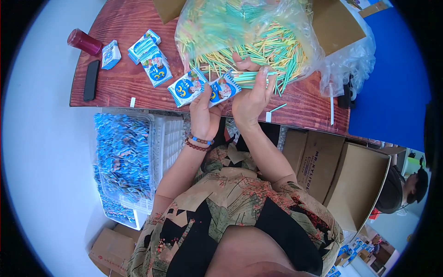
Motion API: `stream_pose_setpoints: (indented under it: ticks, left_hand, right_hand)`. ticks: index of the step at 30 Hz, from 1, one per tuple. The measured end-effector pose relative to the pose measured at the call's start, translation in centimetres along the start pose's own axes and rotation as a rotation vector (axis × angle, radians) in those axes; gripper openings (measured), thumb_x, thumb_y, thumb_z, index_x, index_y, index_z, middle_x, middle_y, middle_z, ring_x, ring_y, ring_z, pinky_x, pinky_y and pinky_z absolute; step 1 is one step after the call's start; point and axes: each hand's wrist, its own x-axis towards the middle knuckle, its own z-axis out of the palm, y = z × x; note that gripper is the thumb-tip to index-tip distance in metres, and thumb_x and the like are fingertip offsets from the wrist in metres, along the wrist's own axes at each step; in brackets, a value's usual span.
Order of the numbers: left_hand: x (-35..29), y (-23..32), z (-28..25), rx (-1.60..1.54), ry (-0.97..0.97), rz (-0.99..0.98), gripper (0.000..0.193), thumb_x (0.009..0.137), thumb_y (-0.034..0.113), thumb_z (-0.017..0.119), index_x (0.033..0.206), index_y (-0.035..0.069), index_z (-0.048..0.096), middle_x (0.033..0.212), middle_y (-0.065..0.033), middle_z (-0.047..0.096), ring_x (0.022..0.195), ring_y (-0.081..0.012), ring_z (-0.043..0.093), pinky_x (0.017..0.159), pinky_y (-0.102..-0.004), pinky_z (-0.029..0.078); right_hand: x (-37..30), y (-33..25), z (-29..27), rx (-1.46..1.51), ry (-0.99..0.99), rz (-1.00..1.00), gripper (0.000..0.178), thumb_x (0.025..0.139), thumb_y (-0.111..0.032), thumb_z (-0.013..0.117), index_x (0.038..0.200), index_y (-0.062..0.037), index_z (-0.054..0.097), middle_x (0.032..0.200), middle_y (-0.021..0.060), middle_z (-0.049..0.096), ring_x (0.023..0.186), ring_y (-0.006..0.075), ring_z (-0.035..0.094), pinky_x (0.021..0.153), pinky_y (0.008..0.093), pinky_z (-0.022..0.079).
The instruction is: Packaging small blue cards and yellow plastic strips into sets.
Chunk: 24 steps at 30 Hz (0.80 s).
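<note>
My left hand (201, 116), with beaded bracelets at the wrist, is closed on a small blue-and-white packet (225, 88) at the table's near edge. A second packet (187, 87) lies against its fingers; whether it is also gripped cannot be told. Beside it, my right hand (249, 105) is closed around a small bundle of thin pastel sticks (247, 79), whose ends point toward the held packet's top. Just beyond both hands, a big clear plastic bag (210, 27) spills a heap of green, yellow and pink sticks (281, 57).
More packets (156, 67) lie on the red wooden table (124, 87), near a black phone (91, 81) and a red jar (85, 41). Below the left edge stands a clear bin (152, 161) of filled packets. An open cardboard box (360, 184) is at my right.
</note>
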Motion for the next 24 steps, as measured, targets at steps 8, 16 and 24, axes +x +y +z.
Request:
stream_pose_setpoints:
  ticks: [8, 16, 24]
  left_hand:
    - [0.5, -0.4, -0.3, -0.039, -0.027, 0.064, 0.031, 0.1, 0.021, 0.049, 0.127, 0.007, 0.048, 0.122, -0.0092, 0.06, 0.11, -0.0226, 0.06, 0.094, -0.0411, 0.049]
    - [0.5, -0.6, -0.5, -0.078, -0.018, 0.048, 0.027, 0.099, 0.021, 0.05, 0.119, 0.004, 0.054, 0.118, -0.009, 0.062, 0.107, -0.0214, 0.061, 0.092, -0.0403, 0.05]
    - [0.4, -0.4, -0.4, -0.109, -0.004, 0.01, 0.027, 0.099, 0.022, 0.052, 0.111, 0.0, 0.059, 0.112, -0.0098, 0.065, 0.103, -0.0206, 0.063, 0.091, -0.0397, 0.051]
  right_hand:
    - [-0.4, 0.4, -0.6, -0.046, 0.023, -0.014, 0.018, 0.101, -0.022, 0.041, 0.105, -0.0063, 0.034, 0.093, 0.0128, 0.061, 0.104, 0.0319, 0.061, 0.112, 0.0467, 0.024]
    - [-0.5, 1.1, -1.0, -0.11, -0.002, -0.111, 0.022, 0.1, -0.024, 0.048, 0.104, -0.0053, 0.037, 0.093, 0.0121, 0.06, 0.102, 0.033, 0.062, 0.107, 0.0484, 0.034]
    - [-0.8, 1.5, -1.6, -0.199, -0.042, -0.141, 0.02, 0.102, -0.025, 0.042, 0.1, -0.0072, 0.033, 0.086, 0.0116, 0.061, 0.098, 0.0295, 0.064, 0.111, 0.0519, 0.028]
